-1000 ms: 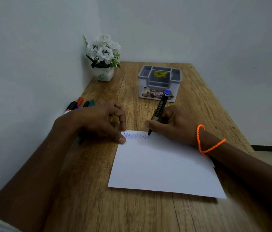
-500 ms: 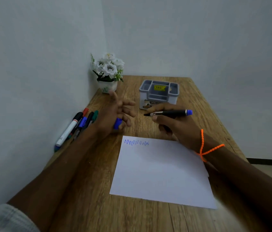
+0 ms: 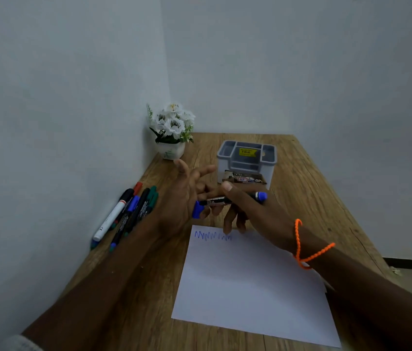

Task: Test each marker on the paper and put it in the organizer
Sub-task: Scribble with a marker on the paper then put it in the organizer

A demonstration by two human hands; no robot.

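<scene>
My right hand (image 3: pixel 250 211) grips a black marker with a blue end (image 3: pixel 235 198), held level above the table with its tip pointing left. My left hand (image 3: pixel 187 196) holds the marker's blue cap (image 3: pixel 196 210) in its lower fingers, the upper fingers spread. The marker tip sits right at the cap's mouth. Below the hands lies a white sheet of paper (image 3: pixel 253 282) with a blue zigzag scribble (image 3: pixel 212 235) near its top edge. A grey organizer (image 3: pixel 246 160) stands behind the hands, nothing showing in its compartments. Several more markers (image 3: pixel 126 214) lie by the left wall.
A small white pot of white flowers (image 3: pixel 172 130) stands in the far left corner. Walls close the wooden table (image 3: pixel 134 300) on the left and far side. The table's right edge drops to the floor. An orange cord circles my right wrist (image 3: pixel 303 244).
My right hand lifted the marker off the paper and turned it level. My left hand left the paper, showing the blue cap, and the tip has now met the cap.
</scene>
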